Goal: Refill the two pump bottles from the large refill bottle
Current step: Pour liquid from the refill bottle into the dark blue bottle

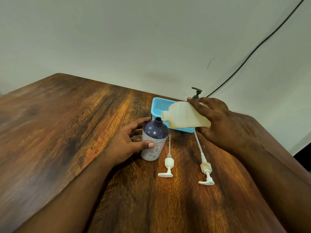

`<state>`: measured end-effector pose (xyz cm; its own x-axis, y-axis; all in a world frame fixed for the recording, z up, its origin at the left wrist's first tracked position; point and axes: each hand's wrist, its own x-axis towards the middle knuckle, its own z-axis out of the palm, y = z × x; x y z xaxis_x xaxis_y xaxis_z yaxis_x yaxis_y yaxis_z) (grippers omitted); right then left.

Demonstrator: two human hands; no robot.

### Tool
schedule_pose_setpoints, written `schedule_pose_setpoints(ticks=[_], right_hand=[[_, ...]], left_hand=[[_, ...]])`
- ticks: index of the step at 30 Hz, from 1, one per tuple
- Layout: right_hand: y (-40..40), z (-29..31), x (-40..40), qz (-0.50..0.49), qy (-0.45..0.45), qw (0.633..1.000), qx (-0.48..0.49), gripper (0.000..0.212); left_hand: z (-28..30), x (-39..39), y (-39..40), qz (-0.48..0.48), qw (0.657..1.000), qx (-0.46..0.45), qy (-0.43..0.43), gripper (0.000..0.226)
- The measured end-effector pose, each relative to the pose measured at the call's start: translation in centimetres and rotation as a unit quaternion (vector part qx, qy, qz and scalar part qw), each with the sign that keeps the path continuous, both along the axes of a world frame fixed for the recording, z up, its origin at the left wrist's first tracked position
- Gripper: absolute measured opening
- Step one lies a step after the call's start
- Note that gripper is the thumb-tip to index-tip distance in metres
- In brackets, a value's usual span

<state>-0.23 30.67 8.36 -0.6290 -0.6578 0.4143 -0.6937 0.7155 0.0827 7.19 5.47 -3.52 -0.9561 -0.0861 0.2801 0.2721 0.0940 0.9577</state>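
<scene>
**Refill station, wooden table: contents and holds**

- Pump bottle (154, 142): dark blue shoulder, pale patterned body, neck uncapped and open. It is stood upright on the wooden table (70, 115) and is gripped by the left hand (129, 142), whose fingers are curled round the far side with the thumb laid across the front.
- Refill bottle (183, 116): translucent white, tipped on its side, its mouth held just above and beside the open neck. It is clasped from above by the right hand (218, 120), fingers spread over its body.
- Blue basket (159, 105): set behind the two bottles, partly covered by the refill bottle.
- Short white pump (168, 163): laid flat just right of the pump bottle.
- Long white pump (204, 165): laid flat further right, its tube reaching toward the basket.
- Dark pump head (196, 92): seen behind the right hand; its bottle is hidden.
- Black cable (252, 52): run along the wall.
</scene>
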Motion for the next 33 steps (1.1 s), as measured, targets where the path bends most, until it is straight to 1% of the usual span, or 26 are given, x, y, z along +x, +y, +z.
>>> schedule_pose_setpoints(ticks=[21, 33], right_hand=[[-0.3, 0.6, 0.8, -0.007, -0.011, 1.000, 0.012, 0.086], [-0.4, 0.9, 1.0, -0.015, -0.003, 1.000, 0.027, 0.087]], left_hand=[[0.1, 0.1, 0.0, 0.005, 1.000, -0.002, -0.007, 0.075], [0.0, 0.0, 0.0, 0.000, 1.000, -0.008, -0.006, 0.076]])
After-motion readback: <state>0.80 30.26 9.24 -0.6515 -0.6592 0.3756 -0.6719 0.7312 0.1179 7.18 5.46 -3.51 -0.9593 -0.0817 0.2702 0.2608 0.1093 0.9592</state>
